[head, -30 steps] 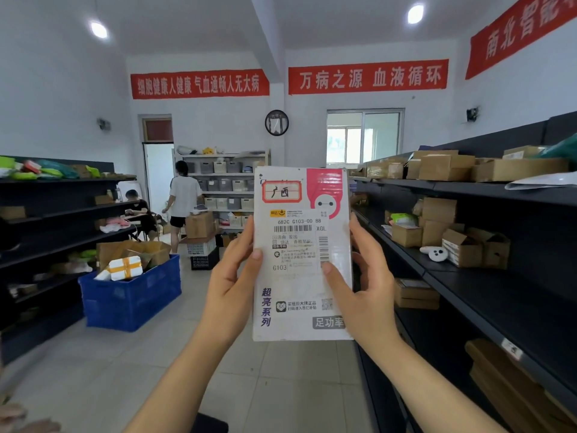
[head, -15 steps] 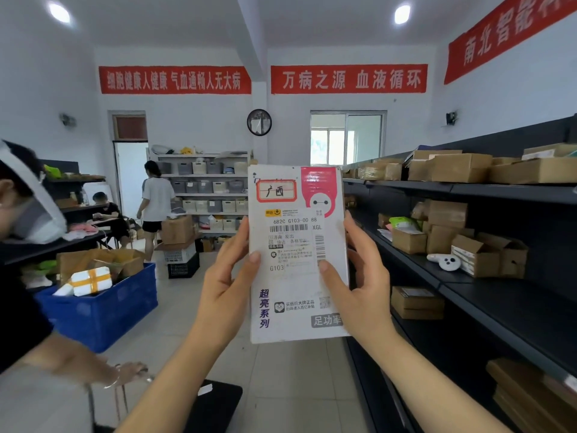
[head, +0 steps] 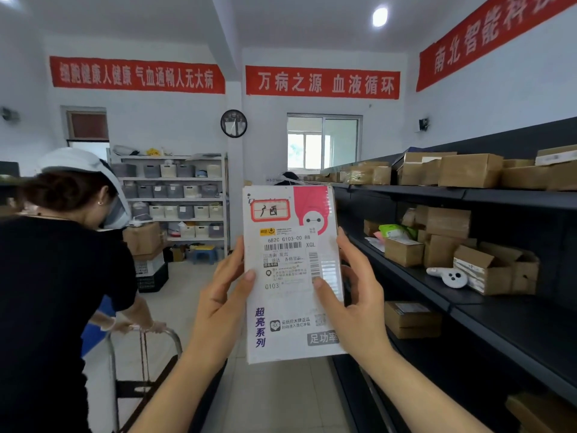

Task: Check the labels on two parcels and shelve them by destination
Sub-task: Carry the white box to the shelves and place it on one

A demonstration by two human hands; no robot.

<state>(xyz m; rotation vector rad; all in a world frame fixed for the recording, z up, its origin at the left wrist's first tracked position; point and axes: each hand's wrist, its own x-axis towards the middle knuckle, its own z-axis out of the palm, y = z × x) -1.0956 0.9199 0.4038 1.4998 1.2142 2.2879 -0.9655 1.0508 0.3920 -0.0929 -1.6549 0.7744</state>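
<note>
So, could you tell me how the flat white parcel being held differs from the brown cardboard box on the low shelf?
The flat white parcel stands upright between the left hand and right hand; the brown cardboard box lies on the shelf. The parcel shows pink print, the box is plain. Both bear labels.

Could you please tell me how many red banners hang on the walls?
3: the left banner on the back wall, the middle banner above the window, the right banner along the right wall; others may be hidden.
</note>
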